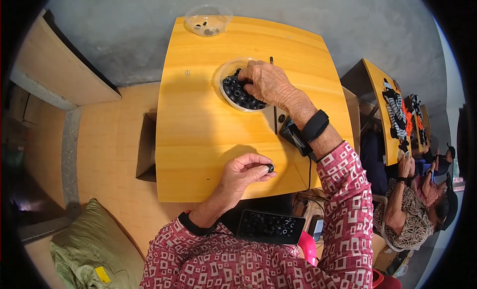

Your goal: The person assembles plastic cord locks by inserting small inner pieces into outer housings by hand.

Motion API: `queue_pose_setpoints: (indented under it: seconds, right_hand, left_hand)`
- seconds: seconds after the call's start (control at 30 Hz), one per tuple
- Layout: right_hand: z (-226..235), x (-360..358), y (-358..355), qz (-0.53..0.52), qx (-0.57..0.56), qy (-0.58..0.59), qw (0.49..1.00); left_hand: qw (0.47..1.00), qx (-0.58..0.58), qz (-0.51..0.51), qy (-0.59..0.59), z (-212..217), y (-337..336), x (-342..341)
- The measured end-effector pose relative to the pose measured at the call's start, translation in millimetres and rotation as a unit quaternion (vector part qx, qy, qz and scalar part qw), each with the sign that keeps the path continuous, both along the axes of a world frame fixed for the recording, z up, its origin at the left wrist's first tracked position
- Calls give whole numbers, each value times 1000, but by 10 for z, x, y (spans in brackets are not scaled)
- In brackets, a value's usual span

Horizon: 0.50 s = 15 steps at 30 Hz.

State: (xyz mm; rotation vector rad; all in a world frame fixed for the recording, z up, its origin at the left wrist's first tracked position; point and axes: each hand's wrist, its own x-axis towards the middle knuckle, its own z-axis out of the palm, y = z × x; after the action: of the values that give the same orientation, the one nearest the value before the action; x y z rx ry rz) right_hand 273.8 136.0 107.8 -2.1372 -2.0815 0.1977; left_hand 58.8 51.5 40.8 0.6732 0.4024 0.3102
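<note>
In my left hand, thumb and fingers pinch a small black ring-shaped piece above the near part of the yellow table. My right hand reaches into a clear round plastic bowl with its fingers bent down among many black, round, ring-like pieces. Whatever its fingertips grip is hidden. Across my lap lies a dark rectangular tray with many similar black pieces on it.
Beside the bowl are a thin black rod, one loose black piece and a dark device with a cable. Another clear bowl stands at the far left corner. A green sack sits left; people work at a table right.
</note>
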Motion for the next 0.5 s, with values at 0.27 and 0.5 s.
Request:
queue_pose_setpoints:
  seconds: [0.27, 0.5]
  right_hand:
    - [-28, -59, 68, -26, 60, -4, 998]
    - [-141, -27, 129, -2, 53, -6, 999]
  left_hand:
    - [1000, -7, 11, -26, -39, -26, 5]
    - [999, -12, 4, -36, -40, -21, -3]
